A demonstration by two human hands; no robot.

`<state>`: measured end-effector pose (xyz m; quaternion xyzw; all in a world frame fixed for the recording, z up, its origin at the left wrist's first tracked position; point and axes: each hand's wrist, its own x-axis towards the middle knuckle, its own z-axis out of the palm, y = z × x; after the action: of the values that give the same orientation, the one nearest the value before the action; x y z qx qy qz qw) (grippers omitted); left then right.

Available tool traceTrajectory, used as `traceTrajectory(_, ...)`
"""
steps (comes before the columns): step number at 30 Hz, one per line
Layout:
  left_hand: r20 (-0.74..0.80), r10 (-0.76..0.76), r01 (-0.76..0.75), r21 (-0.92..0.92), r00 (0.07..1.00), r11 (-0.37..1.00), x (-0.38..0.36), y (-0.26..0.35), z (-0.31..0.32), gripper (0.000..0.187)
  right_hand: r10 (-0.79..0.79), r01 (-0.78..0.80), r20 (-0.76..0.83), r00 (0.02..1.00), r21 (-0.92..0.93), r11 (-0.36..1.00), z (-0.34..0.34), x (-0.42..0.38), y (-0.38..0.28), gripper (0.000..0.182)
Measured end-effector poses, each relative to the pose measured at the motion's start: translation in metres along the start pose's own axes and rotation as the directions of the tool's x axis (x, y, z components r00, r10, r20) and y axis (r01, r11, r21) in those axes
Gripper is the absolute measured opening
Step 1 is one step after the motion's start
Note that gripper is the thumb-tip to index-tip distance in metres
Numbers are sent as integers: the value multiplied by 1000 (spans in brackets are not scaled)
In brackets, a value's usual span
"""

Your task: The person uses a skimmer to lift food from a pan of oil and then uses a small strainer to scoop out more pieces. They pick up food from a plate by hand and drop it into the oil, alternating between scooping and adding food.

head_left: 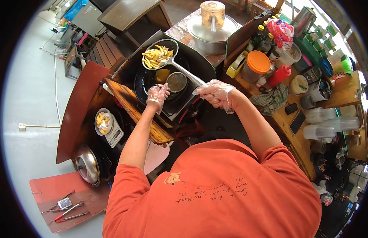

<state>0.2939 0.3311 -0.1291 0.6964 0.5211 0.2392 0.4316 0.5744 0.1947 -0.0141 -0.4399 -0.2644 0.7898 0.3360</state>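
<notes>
My right hand, in a clear plastic glove, is closed around the long handle of a strainer. Fries fill its bowl, held above the far side of a dark wok. My left hand, gloved as well, has its fingers curled at the rim of a small round strainer over the wok; it seems to grip it, though its handle is hidden. Oil shows yellow-brown in the wok.
On the left, a bowl of food sits on a white kitchen scale, near a lidded pan. At right, a wooden counter carries bottles, an orange-lidded tub, phones and plastic cups. A large lidded pot stands behind the stove.
</notes>
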Motion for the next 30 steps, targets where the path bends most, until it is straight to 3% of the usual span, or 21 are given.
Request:
traceTrajectory(2, -9, -3, 2, -142, 1000, 990, -7, 9, -6, 37, -1, 1, 20, 1000, 3, 1000, -1, 1, 0, 32)
traceTrajectory(8, -63, 103, -109, -100, 993, 989, -8, 16, -35, 35, 4, -4, -7, 1000, -29, 1000, 3, 0, -1, 26)
traceTrajectory(10, -135, 141, -104, 248, 981, 963, -2, 11, -48, 35, 13, -13, -7, 1000, -19, 1000, 3, 0, -1, 29)
traceTrajectory(12, -141, 141, -84, 350, 980, 933, -2, 8, -57, 34, 19, -19, -11, 1000, -8, 1000, 4, -1, -1, 32)
traceTrajectory(14, -89, 463, -264, 720, 882, 641, -8, 9, -62, 36, -4, 3, -22, 1000, -15, 1000, 5, -4, -1, 32)
traceTrajectory(15, -167, 375, -163, 691, 912, 704, -10, 15, -61, 36, -6, 6, -25, 1000, -13, 1000, 4, -4, -1, 32)
traceTrajectory(24, -345, 281, -38, 570, 896, 821, -11, 8, -68, 35, -10, 9, -27, 1000, -44, 999, -1, -10, 1, 26)
traceTrajectory(28, -201, 345, -99, 722, 917, 685, -20, 16, -52, 35, -10, 9, -20, 1000, -21, 1000, -2, -12, 0, 27)
traceTrajectory(29, -161, 271, -85, 699, 949, 710, -24, 19, -45, 28, -11, 10, -30, 999, -20, 1000, -2, -12, 0, 28)
traceTrajectory(30, 76, 391, -251, 872, 917, 420, -31, 17, -42, 23, -11, 10, -29, 1000, -21, 1000, -3, -12, 0, 28)
